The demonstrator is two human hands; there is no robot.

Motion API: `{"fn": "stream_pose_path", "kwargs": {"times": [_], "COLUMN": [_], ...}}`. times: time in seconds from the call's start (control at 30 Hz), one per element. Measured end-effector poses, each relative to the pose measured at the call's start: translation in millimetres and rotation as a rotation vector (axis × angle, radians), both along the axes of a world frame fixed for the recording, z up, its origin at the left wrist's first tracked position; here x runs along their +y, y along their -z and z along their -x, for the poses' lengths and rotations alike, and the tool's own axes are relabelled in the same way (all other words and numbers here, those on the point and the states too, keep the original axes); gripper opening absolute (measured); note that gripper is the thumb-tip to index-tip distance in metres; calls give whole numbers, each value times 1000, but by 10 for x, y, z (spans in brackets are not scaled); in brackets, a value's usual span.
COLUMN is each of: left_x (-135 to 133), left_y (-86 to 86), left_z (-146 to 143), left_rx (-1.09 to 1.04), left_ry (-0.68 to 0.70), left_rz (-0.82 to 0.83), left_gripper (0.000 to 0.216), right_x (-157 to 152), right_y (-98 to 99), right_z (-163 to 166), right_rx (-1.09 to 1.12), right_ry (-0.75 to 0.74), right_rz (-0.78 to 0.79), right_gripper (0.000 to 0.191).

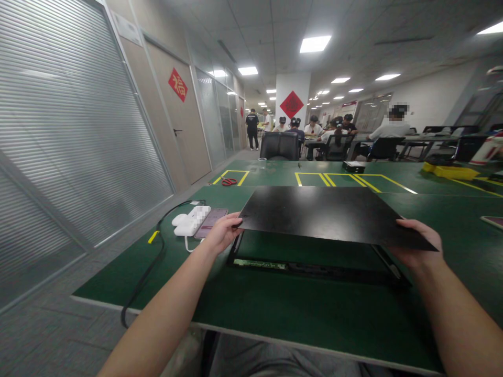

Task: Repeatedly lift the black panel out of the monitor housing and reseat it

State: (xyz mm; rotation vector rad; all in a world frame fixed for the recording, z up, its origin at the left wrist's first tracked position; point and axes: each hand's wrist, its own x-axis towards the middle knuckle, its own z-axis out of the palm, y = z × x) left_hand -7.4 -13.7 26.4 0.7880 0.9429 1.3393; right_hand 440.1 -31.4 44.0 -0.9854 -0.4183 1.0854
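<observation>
Both my hands hold a large flat black panel (326,212) raised a little above the green table (275,309). My left hand (222,233) grips its near left corner, thumb on top. My right hand (416,243) grips the near right corner from below, fingers curled round the edge. Under the panel lies a thin black frame (314,269) flat on the table, with a green circuit strip (259,263) along its near left side.
Left of my left hand lie a white power strip (188,222) with a black cable (153,262) and a phone (211,222). Red scissors (229,181), a black box (353,166) and a yellow tray (450,171) sit farther back. Several people sit at distant tables.
</observation>
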Motion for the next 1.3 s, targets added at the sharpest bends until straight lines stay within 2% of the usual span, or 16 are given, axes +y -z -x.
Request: {"fn": "stream_pose_path", "kwargs": {"times": [0.1,0.23,0.3,0.53,0.8,1.0,1.3], "left_x": [23,54,54,34,36,18,-26], "left_y": [7,19,7,-52,-55,-52,-23], "left_z": [21,60,74,69,110,87,106], "left_rx": [-13,9,15,-2,18,54,205], "left_ry": [-45,-66,-66,-113,-154,-113,-17], "left_rz": [1,-11,-23,-22,-3,-2,36], "left_gripper": [21,22,24,24,27,28,31], "right_x": [14,56,98,275,293,295,302], "right_y": [17,104,169,365,410,433,448], "right_z": [-24,-92,-152,-296,-238,-273,-360], "right_rx": [-90,-190,-224,-275,-370,-420,-473], "right_ry": [-89,-313,-373,-196,-262,-186,-166], "right_rz": [97,166,198,228,336,330,337], "right_gripper": [32,41,42,54,46,45,37]}}
